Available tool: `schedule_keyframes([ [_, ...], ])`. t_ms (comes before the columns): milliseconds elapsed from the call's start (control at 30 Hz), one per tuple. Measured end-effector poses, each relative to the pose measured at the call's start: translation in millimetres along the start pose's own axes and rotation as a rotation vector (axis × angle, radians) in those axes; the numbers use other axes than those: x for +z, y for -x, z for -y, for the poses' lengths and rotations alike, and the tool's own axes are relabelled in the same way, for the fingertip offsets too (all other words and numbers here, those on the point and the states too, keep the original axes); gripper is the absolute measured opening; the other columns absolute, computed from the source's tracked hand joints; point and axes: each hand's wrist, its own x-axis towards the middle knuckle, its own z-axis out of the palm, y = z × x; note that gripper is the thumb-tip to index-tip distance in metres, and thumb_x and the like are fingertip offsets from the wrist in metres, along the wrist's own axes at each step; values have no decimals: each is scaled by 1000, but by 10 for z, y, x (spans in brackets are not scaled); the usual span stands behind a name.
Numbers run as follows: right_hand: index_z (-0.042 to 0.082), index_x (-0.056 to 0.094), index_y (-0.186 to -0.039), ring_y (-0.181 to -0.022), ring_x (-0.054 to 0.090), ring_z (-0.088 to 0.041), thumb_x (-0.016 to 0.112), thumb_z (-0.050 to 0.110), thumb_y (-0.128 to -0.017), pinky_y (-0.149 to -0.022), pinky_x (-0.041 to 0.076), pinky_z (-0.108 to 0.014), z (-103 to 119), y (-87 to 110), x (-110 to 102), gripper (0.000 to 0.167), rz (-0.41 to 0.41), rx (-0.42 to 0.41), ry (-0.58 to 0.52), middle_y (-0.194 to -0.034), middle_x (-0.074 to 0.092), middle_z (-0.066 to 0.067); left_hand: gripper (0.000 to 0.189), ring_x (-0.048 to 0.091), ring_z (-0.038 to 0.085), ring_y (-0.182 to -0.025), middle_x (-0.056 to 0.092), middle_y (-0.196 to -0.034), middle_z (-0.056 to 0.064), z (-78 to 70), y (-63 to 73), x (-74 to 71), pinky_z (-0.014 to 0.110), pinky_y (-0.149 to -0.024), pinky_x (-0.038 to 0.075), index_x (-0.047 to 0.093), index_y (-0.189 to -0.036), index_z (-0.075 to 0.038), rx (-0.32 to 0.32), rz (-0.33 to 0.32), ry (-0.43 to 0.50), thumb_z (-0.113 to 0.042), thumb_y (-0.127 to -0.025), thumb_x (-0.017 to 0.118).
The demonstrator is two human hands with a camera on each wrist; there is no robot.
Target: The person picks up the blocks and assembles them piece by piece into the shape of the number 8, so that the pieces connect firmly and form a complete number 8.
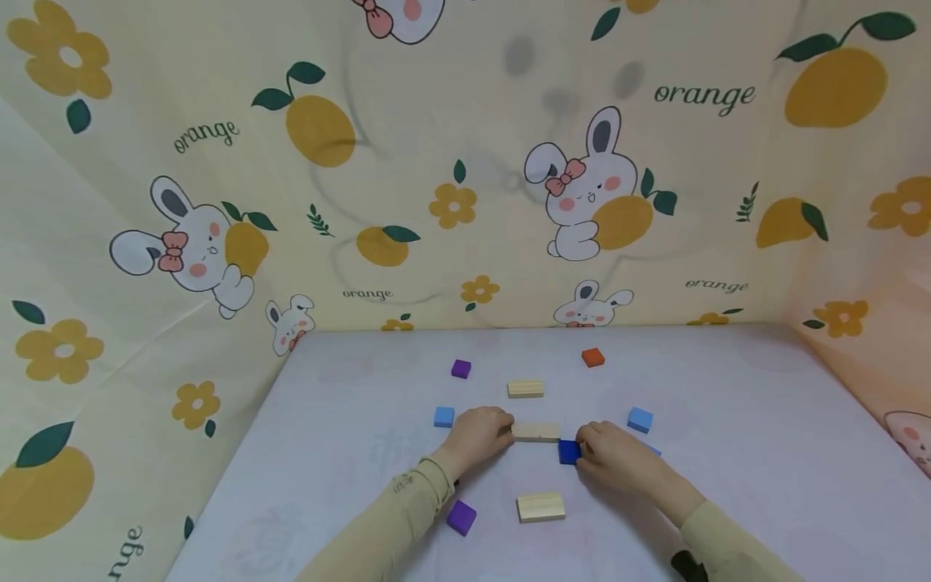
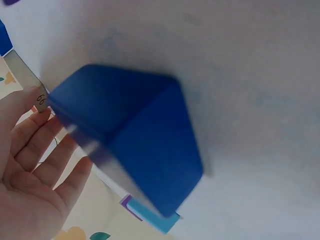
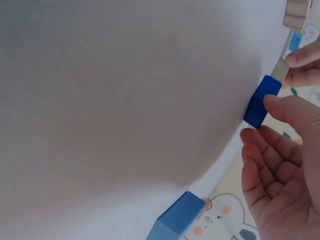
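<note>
Wooden block point(image 1: 535, 432) held at left, dark blue block point(image 1: 569, 452) at right.
The wooden block's left end is pinched by the left hand point(image 1: 476, 439); near its right end, the dark blue block is pinched at its right side by the right hand point(image 1: 624, 458).

Pale blocks point(image 1: 536, 433): bare wood. Dark blue block point(image 1: 570, 452): smooth, matt. Sleeves point(image 1: 381, 524): matt cloth.
</note>
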Motion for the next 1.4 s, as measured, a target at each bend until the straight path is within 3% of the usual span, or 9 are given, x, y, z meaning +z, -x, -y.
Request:
schedule_keyframes([
  [667,2,62,-98,-77,53,-11,67,15,-79,-66,47,-28,103,-5,-18,24,21,125,24,-86,63,-2,18,66,9,-83,72,-95,-4,15,-9,9,20,-71,50,70,-99,-17,-7,12,-9,-26,-85,65],
  [1000,-2,59,-113,-89,60,-19,68,23,-82,-74,52,-35,123,10,-47,41,41,189,-23,-102,65,-11,16,66,8,-79,72,-92,-4,19,-4,18,19,-69,50,71,-97,-17,-7,-2,-2,-26,-84,65],
  [1200,0,58,-115,-93,61,-22,62,29,-87,-78,52,-40,-2,71,-158,40,30,270,-79,-106,64,-11,16,66,8,-81,72,-93,-4,10,7,15,20,-69,50,71,-97,-17,-13,-1,-7,-27,-84,65],
  [1400,-4,60,-108,-81,60,-23,62,26,-87,-71,50,-41,-259,156,-282,36,-76,260,-71,-93,64,-13,15,65,8,-79,72,-92,-4,3,23,-2,19,-68,49,71,-95,-17,-10,-13,0,-26,-84,66],
])
